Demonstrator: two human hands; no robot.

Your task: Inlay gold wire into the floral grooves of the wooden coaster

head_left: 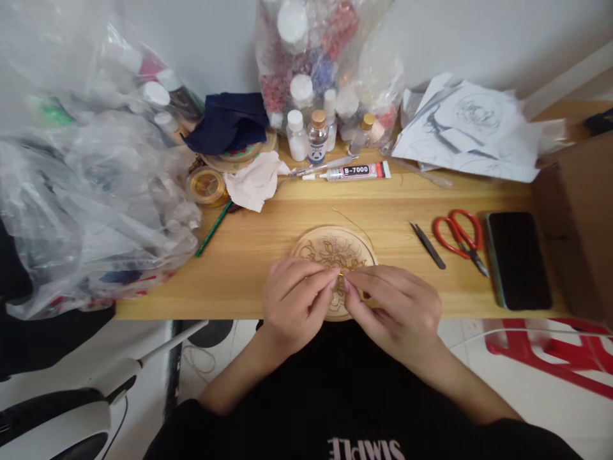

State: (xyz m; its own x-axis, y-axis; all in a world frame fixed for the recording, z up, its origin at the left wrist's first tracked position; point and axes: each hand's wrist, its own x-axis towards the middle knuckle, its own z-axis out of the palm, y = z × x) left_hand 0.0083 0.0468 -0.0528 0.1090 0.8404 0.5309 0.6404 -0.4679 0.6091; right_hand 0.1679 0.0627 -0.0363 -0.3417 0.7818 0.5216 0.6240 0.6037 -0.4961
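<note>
A round wooden plaque with a flower pattern in gold-coloured outlines lies at the table's front edge. Above its lower part, my left hand and my right hand meet, thumb and forefinger of each pinched together. A short bit of thin gold wire shows between the two pinches, with both hands closed on it. My fingers hide most of this piece and part of the plaque's pattern. Behind the plaque, a fine strand curves over the wood.
Tweezers, red-handled scissors and a phone lie on the right. A B-7000 glue tube, small bottles and papers sit behind. To the left are a wire spool, green stick and plastic bags.
</note>
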